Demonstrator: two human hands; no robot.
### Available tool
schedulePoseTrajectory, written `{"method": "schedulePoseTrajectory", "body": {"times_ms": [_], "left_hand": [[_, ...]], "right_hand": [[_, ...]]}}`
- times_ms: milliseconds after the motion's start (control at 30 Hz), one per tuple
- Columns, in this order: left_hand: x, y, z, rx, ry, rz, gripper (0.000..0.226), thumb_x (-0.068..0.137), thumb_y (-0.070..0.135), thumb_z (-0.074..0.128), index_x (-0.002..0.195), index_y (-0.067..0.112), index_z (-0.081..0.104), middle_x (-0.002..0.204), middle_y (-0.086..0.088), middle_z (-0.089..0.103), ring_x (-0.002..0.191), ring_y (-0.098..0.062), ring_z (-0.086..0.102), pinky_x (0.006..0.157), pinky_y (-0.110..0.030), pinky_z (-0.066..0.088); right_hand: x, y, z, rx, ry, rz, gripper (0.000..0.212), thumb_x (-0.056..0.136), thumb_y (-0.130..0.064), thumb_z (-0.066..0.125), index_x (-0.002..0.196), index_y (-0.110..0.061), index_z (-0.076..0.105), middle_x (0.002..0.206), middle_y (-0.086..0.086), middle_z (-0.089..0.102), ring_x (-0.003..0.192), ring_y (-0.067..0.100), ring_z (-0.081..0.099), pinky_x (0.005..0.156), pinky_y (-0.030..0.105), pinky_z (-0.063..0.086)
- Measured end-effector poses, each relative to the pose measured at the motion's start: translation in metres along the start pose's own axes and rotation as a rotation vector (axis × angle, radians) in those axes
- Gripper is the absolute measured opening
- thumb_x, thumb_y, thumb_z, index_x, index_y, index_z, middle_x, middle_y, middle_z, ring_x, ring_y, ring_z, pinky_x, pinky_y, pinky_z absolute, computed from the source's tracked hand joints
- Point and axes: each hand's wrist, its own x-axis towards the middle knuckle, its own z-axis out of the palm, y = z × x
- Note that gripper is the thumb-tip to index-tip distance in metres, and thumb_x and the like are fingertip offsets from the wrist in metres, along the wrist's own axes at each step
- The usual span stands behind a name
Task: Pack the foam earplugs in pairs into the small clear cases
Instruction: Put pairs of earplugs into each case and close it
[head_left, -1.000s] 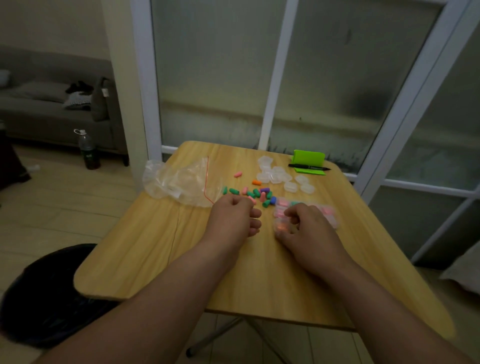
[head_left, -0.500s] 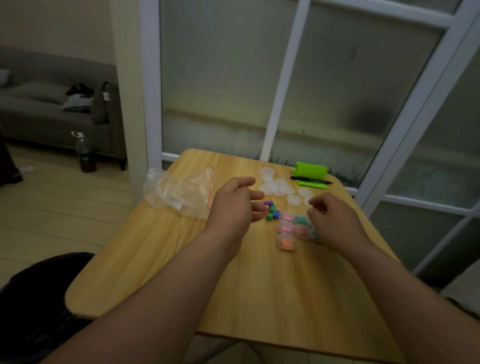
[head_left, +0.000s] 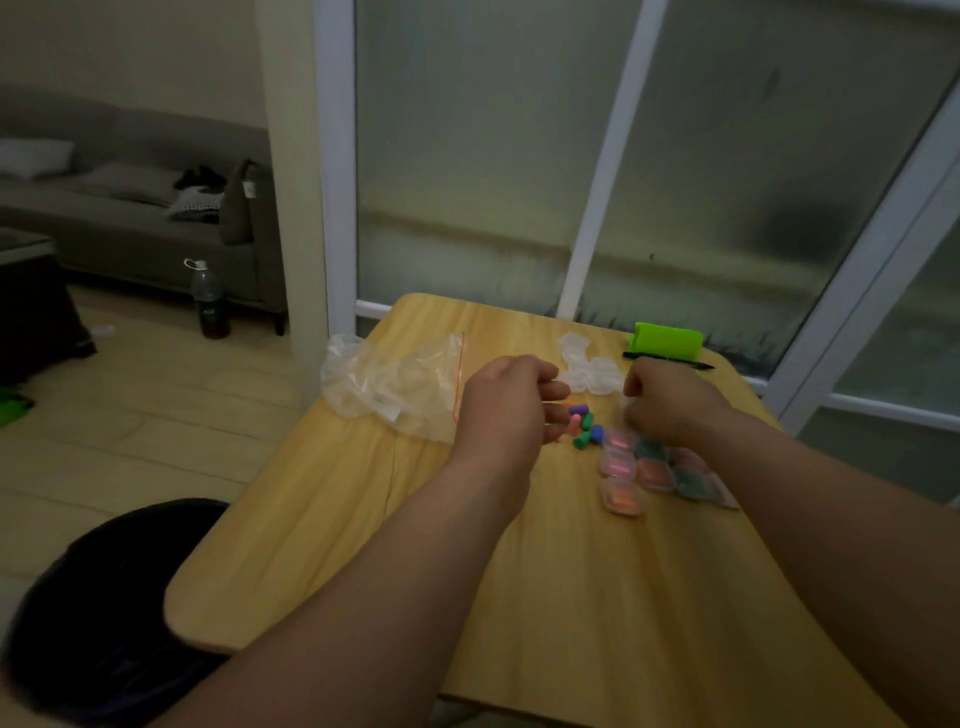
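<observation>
A wooden table (head_left: 571, 597) fills the lower view. A crumpled clear plastic bag (head_left: 395, 384) lies near its far left corner.

Your left hand (head_left: 504, 410) has moved away from the table's middle toward the far edge. It now hovers just left of the loose earplugs, with its fingers loosely curled and nothing showing between them.

Your right hand (head_left: 670, 410) has left the filled cases (head_left: 649, 467) and now sits beside the empty cases (head_left: 587, 364) near the far edge. Its fingers are curled under, and you cannot tell whether they hold a case.

The filled cases sit in a tight cluster toward the right edge, just nearer than your right hand. A small heap of foam earplugs (head_left: 582, 426) lies between your hands.

One pair seems finished, and you are probably reaching for the next empty case and pair.
</observation>
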Motion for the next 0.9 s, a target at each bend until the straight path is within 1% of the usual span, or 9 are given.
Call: {"method": "schedulePoseTrajectory", "body": {"times_ms": [67, 167, 233, 333, 433, 500, 567, 633, 900], "left_hand": [[-0.001, -0.001, -0.001, 0.005, -0.016, -0.008, 0.022, 0.101, 0.011, 0.050, 0.112, 0.001, 0.066, 0.093, -0.015, 0.069, 0.062, -0.017, 0.063, 0.052, -0.025, 0.054], [-0.001, -0.003, -0.001, 0.021, -0.035, -0.025, 0.025, 0.100, 0.009, 0.053, 0.118, -0.005, 0.063, 0.081, -0.013, 0.067, 0.052, -0.015, 0.060, 0.052, -0.025, 0.049], [-0.003, -0.003, -0.002, 0.045, -0.052, -0.034, 0.025, 0.100, 0.010, 0.055, 0.119, -0.004, 0.063, 0.076, -0.010, 0.067, 0.053, -0.015, 0.059, 0.053, -0.025, 0.049], [-0.007, -0.001, -0.006, 0.074, -0.088, -0.035, 0.022, 0.101, 0.010, 0.056, 0.120, -0.001, 0.062, 0.077, -0.011, 0.067, 0.057, -0.017, 0.058, 0.054, -0.027, 0.048], [-0.014, 0.002, -0.011, 0.109, -0.165, -0.050, 0.031, 0.103, 0.011, 0.055, 0.131, -0.001, 0.054, 0.085, -0.016, 0.060, 0.070, -0.023, 0.053, 0.057, -0.029, 0.045], [-0.024, 0.004, -0.014, 0.163, -0.235, -0.071, 0.035, 0.105, 0.018, 0.056, 0.135, -0.001, 0.052, 0.093, -0.019, 0.061, 0.081, -0.029, 0.056, 0.061, -0.032, 0.053], [-0.034, 0.006, -0.018, 0.242, -0.295, -0.090, 0.036, 0.106, 0.028, 0.058, 0.130, 0.001, 0.059, 0.107, -0.023, 0.072, 0.089, -0.034, 0.070, 0.078, -0.039, 0.063], [-0.042, 0.005, -0.025, 0.276, -0.348, -0.098, 0.034, 0.105, 0.028, 0.061, 0.126, 0.002, 0.063, 0.117, -0.025, 0.072, 0.097, -0.032, 0.075, 0.089, -0.044, 0.063], [-0.061, 0.004, -0.045, 0.247, -0.401, -0.091, 0.031, 0.097, 0.009, 0.071, 0.127, 0.005, 0.064, 0.116, -0.026, 0.074, 0.109, -0.037, 0.073, 0.095, -0.044, 0.061]], "right_hand": [[0.001, 0.000, 0.001, 0.021, -0.003, -0.001, 0.024, 0.086, -0.024, 0.074, 0.105, -0.029, 0.060, 0.115, 0.005, 0.070, 0.103, 0.027, 0.064, 0.081, 0.034, 0.050], [-0.001, -0.001, -0.001, 0.118, 0.007, 0.017, 0.047, 0.087, -0.029, 0.076, 0.131, -0.020, 0.062, 0.124, 0.007, 0.070, 0.112, 0.028, 0.065, 0.090, 0.036, 0.053], [-0.010, -0.007, -0.010, 0.237, 0.070, 0.028, 0.055, 0.089, -0.027, 0.075, 0.140, -0.013, 0.061, 0.123, 0.009, 0.071, 0.112, 0.027, 0.065, 0.086, 0.033, 0.049], [-0.038, -0.022, -0.025, 0.379, 0.184, -0.050, 0.043, 0.090, -0.024, 0.073, 0.132, -0.012, 0.068, 0.117, 0.004, 0.073, 0.102, 0.018, 0.064, 0.083, 0.028, 0.043], [-0.074, -0.038, -0.034, 0.525, 0.260, -0.165, 0.026, 0.092, -0.023, 0.073, 0.119, -0.019, 0.072, 0.107, -0.009, 0.072, 0.091, 0.003, 0.063, 0.077, 0.020, 0.046], [-0.099, -0.045, -0.038, 0.614, 0.254, -0.218, 0.020, 0.094, -0.024, 0.074, 0.113, -0.023, 0.071, 0.102, -0.014, 0.070, 0.090, -0.002, 0.064, 0.077, 0.016, 0.050], [-0.122, -0.051, -0.039, 0.664, 0.216, -0.254, 0.018, 0.095, -0.026, 0.074, 0.112, -0.028, 0.069, 0.101, -0.015, 0.069, 0.087, -0.001, 0.064, 0.073, 0.013, 0.050], [-0.139, -0.055, -0.037, 0.704, 0.164, -0.290, 0.020, 0.094, -0.027, 0.074, 0.113, -0.030, 0.068, 0.103, -0.014, 0.068, 0.085, 0.003, 0.064, 0.069, 0.015, 0.052], [-0.176, -0.062, -0.025, 0.865, 0.111, -0.359, 0.021, 0.094, -0.027, 0.075, 0.112, -0.033, 0.066, 0.109, -0.012, 0.066, 0.093, 0.009, 0.064, 0.077, 0.026, 0.058]]}}
